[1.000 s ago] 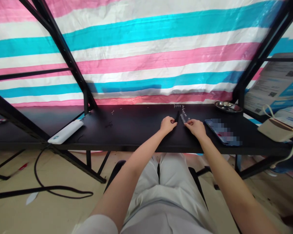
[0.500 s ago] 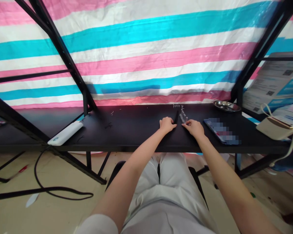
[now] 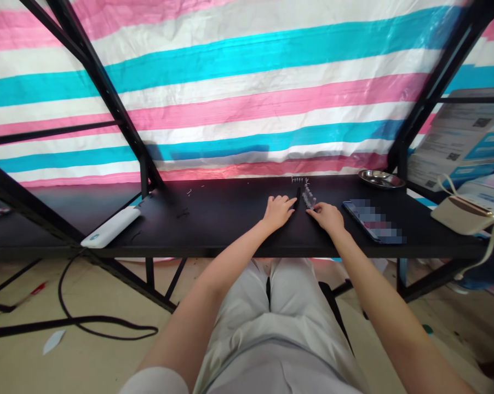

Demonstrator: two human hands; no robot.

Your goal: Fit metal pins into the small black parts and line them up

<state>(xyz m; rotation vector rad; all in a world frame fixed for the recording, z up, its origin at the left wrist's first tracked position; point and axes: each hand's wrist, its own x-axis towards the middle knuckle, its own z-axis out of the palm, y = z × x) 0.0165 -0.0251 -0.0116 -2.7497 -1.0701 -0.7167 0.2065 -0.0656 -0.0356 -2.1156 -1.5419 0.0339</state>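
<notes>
My right hand [image 3: 328, 216] pinches the near end of a clear, bumpy plastic strip [image 3: 308, 195] that lies on the black table. Just left of that strip is a thin black strip [image 3: 298, 193], hard to make out against the dark top. My left hand [image 3: 278, 211] rests beside it with its fingers spread, and I see nothing held in them. Beyond both strips runs a short row of small whitish pieces [image 3: 298, 179]; their kind is too small to tell.
A phone [image 3: 368, 221] lies right of my right hand, with a shiny metal dish [image 3: 380, 179] behind it. At the far right sits a beige pouch [image 3: 460, 214]. A white oblong device [image 3: 111, 226] is at left. Black frame posts [image 3: 107, 82] flank the table [image 3: 218, 224].
My left hand has let go of the black strip, shifted slightly left, and spread its fingers. My right hand stays on the clear strip.
</notes>
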